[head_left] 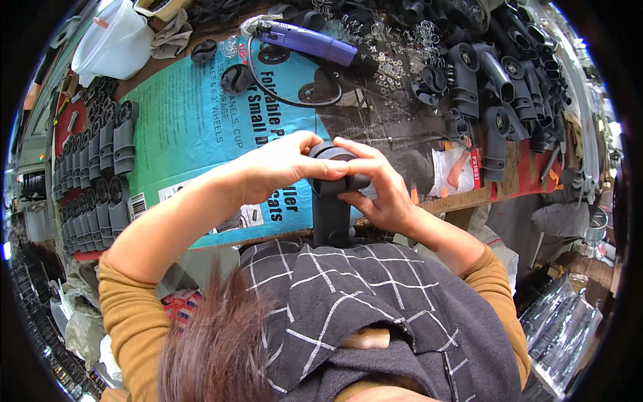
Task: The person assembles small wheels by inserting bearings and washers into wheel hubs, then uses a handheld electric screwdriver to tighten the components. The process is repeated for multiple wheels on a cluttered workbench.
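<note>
Both hands meet over a black plastic joint piece (330, 213) with a round head and a straight tubular body, at the front edge of the bench. My left hand (284, 166) is closed on the round head, its thumb pressing across the top. From the other side, my right hand (380, 191) grips the same head with bent fingers and thumb. The tube's lower end points toward my checked apron (348, 281). My fingers partly cover the head, so whether a smaller part sits in it cannot be seen.
Beyond my hands lies a purple power screwdriver (311, 45) with a looped black cord (295, 104). Loose springs (422, 33) and small metal nuts (390, 74) are scattered beside it. Grey joint pieces (100, 144) stand in rows at left; dark tubular parts (499, 77) pile up at right.
</note>
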### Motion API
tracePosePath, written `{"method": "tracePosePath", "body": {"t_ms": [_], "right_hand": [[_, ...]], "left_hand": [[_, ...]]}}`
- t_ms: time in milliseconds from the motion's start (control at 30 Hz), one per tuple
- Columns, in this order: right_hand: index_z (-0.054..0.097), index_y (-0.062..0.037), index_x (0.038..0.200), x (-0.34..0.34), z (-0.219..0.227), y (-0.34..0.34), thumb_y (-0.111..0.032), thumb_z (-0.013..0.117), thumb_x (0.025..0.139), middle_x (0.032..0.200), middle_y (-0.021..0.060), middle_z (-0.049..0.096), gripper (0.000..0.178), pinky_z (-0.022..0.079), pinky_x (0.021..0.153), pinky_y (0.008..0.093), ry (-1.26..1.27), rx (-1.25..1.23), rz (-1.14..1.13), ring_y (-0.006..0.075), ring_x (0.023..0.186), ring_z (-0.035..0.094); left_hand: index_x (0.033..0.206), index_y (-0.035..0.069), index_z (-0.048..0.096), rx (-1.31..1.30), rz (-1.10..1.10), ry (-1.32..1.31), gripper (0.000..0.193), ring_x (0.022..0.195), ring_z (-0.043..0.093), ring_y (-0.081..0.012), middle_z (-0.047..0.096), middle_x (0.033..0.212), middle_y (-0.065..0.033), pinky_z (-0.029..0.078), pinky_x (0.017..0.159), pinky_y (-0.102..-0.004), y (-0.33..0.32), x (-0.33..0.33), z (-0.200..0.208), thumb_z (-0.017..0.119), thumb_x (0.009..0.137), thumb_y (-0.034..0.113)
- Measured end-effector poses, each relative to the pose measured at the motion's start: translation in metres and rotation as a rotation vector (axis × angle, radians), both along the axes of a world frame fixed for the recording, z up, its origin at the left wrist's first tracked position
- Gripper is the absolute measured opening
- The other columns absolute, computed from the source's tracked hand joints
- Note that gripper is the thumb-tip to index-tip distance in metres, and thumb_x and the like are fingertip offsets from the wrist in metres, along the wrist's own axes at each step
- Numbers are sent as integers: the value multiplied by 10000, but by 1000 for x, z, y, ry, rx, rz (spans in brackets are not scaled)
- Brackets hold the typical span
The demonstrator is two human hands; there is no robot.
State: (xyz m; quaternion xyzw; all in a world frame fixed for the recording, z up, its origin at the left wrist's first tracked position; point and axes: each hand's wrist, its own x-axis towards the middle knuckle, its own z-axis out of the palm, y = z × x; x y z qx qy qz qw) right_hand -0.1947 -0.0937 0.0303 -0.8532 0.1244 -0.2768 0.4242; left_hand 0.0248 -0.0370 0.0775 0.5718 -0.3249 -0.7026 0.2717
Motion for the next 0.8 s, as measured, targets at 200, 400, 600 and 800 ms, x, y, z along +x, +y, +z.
{"method": "tracePosePath", "body": {"t_ms": [200, 400, 600, 800], "right_hand": [[268, -92, 1436, -2, 28, 18, -63, 863, 671, 1386, 140, 445, 969, 389, 1080, 403, -32, 1169, -28, 248, 1294, 453], [515, -17, 1282, -3, 44, 26, -124, 832, 719, 1149, 38, 621, 654, 431, 1002, 320, 66, 1118, 64, 128, 1095, 574], [579, -3, 1132, -4, 60, 39, -95, 807, 726, 1021, 49, 627, 475, 463, 932, 306, 136, 808, -20, 125, 1008, 583], [594, 7, 1087, -4, 74, 44, -69, 806, 707, 975, 58, 639, 442, 496, 827, 291, 288, 563, -61, 117, 917, 600]], "left_hand": [[1130, 12, 583, -232, 160, -17, 493, 923, 597, -132, 634, 1017, -60, 491, 854, -292, 33, -12, 27, 820, 771, 253], [1232, 16, 522, -524, 33, -212, 655, 1082, 568, -162, 607, 1108, -58, 429, 988, -344, 56, -15, 41, 855, 711, 230], [1050, 21, 576, -846, 93, -658, 654, 856, 604, -219, 613, 917, -93, 488, 776, -336, 70, -32, 31, 916, 599, 350], [927, 19, 599, -940, 166, -534, 628, 783, 588, -284, 581, 840, -112, 484, 710, -378, 76, -35, 19, 912, 570, 430]]}}
